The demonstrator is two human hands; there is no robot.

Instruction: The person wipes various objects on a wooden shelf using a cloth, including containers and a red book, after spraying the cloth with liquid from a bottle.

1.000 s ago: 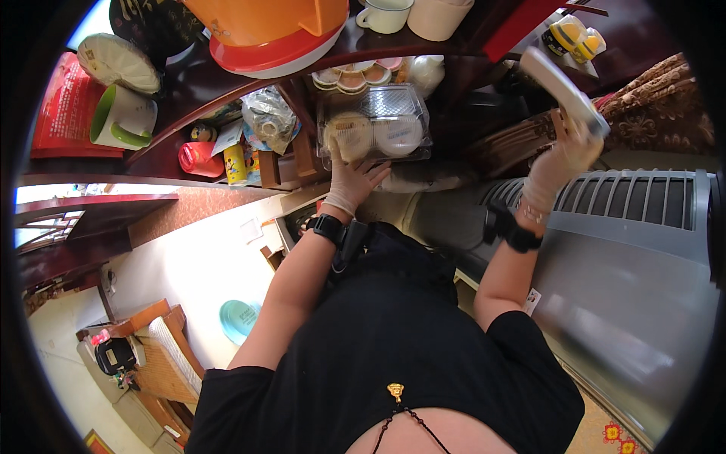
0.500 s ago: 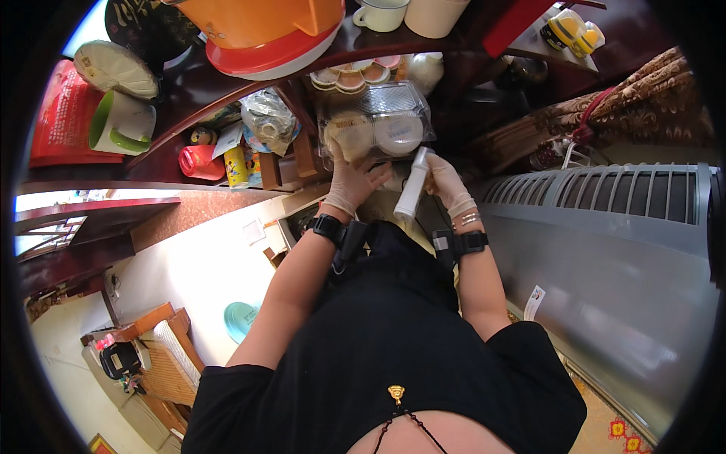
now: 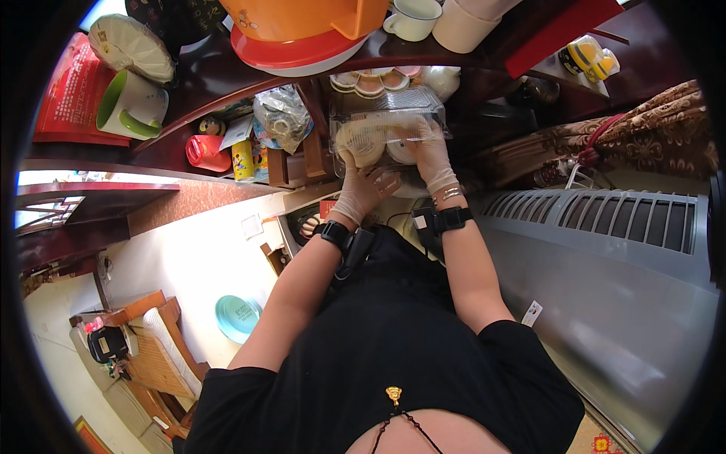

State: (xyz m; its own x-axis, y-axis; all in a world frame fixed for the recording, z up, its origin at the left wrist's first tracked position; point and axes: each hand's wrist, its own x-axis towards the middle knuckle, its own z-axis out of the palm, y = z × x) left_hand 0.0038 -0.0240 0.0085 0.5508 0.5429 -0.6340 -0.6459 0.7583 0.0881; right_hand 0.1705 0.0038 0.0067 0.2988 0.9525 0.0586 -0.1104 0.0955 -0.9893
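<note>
A clear plastic box with a ribbed lid part sits on the shelf in front of me, holding round whitish items. My left hand, in a thin pale glove, is at the box's near left corner. Its thumb lies up against the plastic and its fingers curl below the near edge. My right hand, gloved as well, reaches in at the right half of the box, over another round white item. Clear plastic and glare blur its fingertips, so what they hold is hidden.
An orange tub on a red base stands on the shelf above, beside a white mug. A green-and-white mug is far left. Behind the box sits a scalloped palette. A grey slatted-top unit stands right.
My right hand has moved up and forward into the box; the white tube-shaped thing it held is no longer visible. My left hand stays at the box's corner. The view has shifted slightly.
</note>
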